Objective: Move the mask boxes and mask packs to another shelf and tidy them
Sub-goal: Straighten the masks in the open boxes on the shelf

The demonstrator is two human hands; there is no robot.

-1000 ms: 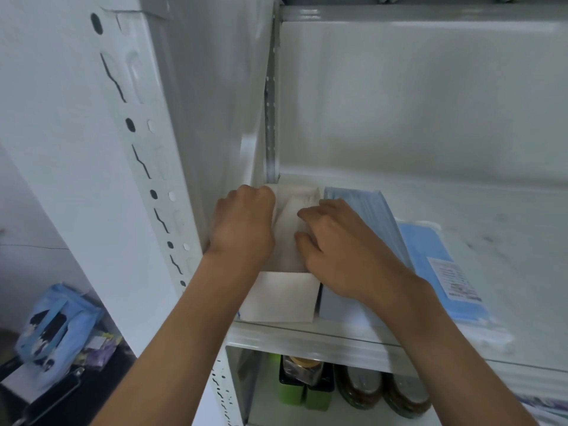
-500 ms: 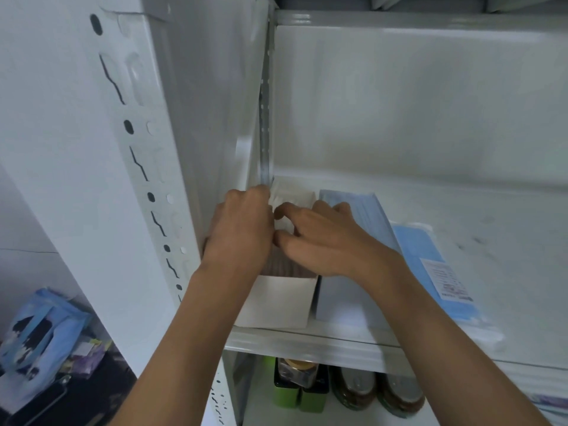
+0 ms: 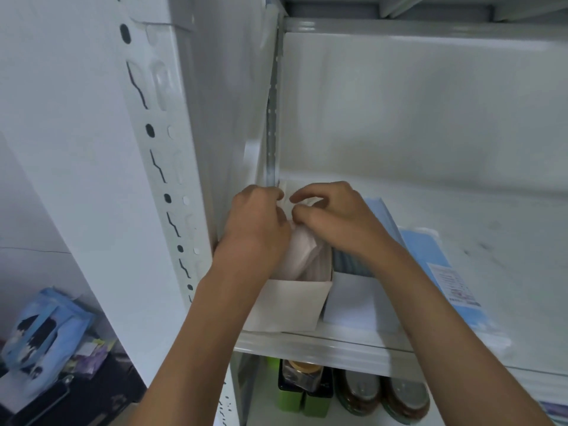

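Both hands, L (image 3: 256,224) & R (image 3: 330,216), now pinch the white pack (image 3: 302,255), lifted in its box (image 3: 289,305); tidying continues.

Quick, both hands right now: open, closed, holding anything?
Left hand: fingers curled, gripping the white masks in the open white box.
Right hand: fingers curled, pinching the same white masks.

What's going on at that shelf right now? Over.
Both hands, left hand and right hand, pinching white masks in the open box. Blue box alongside. Nothing blocking.
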